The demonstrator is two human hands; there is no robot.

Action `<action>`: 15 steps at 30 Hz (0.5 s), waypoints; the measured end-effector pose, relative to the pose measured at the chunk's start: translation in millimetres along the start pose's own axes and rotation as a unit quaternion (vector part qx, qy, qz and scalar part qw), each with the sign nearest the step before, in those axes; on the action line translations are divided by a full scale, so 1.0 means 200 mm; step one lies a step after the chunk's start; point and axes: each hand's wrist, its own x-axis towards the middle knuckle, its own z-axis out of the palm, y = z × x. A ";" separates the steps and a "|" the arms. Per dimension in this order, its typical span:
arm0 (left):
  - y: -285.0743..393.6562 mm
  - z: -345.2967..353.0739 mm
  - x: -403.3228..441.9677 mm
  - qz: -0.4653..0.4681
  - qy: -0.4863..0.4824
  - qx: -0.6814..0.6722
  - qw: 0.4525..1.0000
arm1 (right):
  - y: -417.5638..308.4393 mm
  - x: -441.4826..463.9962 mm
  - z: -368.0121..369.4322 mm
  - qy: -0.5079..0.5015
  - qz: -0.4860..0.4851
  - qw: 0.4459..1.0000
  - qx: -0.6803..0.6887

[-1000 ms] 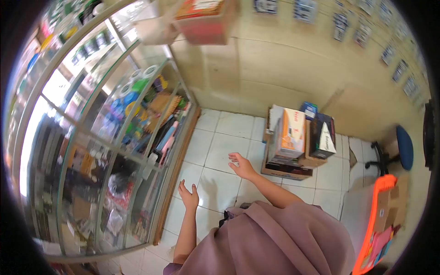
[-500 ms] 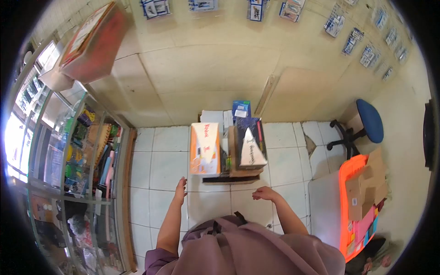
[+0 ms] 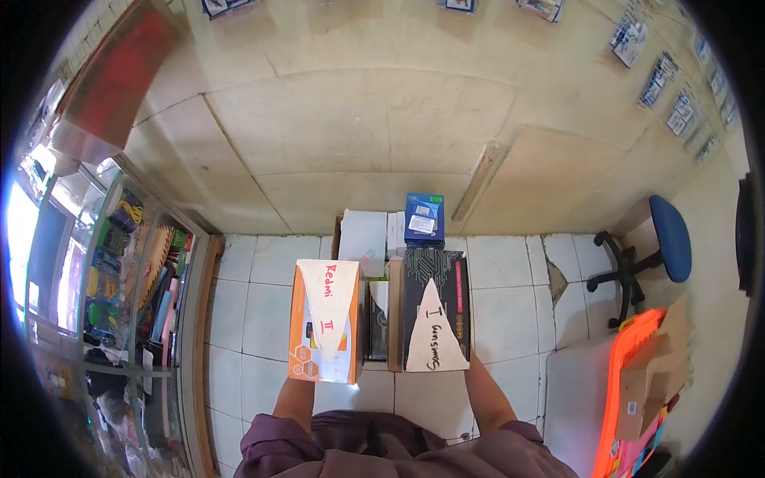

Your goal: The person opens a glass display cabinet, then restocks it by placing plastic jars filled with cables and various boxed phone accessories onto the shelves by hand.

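Observation:
An orange-and-white box (image 3: 300, 327) with a paper label (image 3: 327, 299) reading "Redmi II" stands at the left front of a cluster of boxes. To its right is a black box (image 3: 416, 267), its paper label (image 3: 434, 342) reading "Samsung I". Between them show a brown cardboard flap (image 3: 396, 315) and a dark item (image 3: 378, 323). White boxes (image 3: 365, 235) and a blue box (image 3: 425, 219) sit behind. My left forearm (image 3: 295, 402) runs under the orange box's near edge, and my right forearm (image 3: 488, 394) reaches beside the black box. Both hands and their fingers are hidden by the boxes.
At left stands a glass display case (image 3: 135, 319) full of goods, with a red bin (image 3: 127, 72) above it. An orange-rimmed tub (image 3: 629, 382) holding cardboard is at right, near a blue swivel chair (image 3: 669, 239). Small packets (image 3: 629, 40) hang on the wall.
Both hands have moved forward from the near side of the boxes and gone out of sight at them. The boxes appear larger and lower in view, and the camera view has shifted.

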 end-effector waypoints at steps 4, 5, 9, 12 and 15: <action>-0.04 -0.01 0.09 -0.005 -0.001 -0.025 1.000 | -0.01 -0.02 -0.04 -0.054 0.059 0.996 -0.032; -0.02 0.00 0.12 -0.003 -0.003 -0.027 1.000 | -0.04 -0.04 -0.06 -0.057 0.065 0.996 -0.030; 0.10 0.02 0.23 0.014 -0.010 -0.032 0.999 | -0.11 -0.08 -0.10 -0.066 0.078 0.994 -0.027; 0.22 0.04 0.31 0.029 -0.013 -0.032 0.999 | -0.13 -0.12 -0.12 -0.074 0.084 0.993 -0.027; 0.28 0.07 0.35 0.041 -0.016 -0.039 0.998 | -0.14 -0.15 -0.13 -0.078 0.087 0.993 -0.026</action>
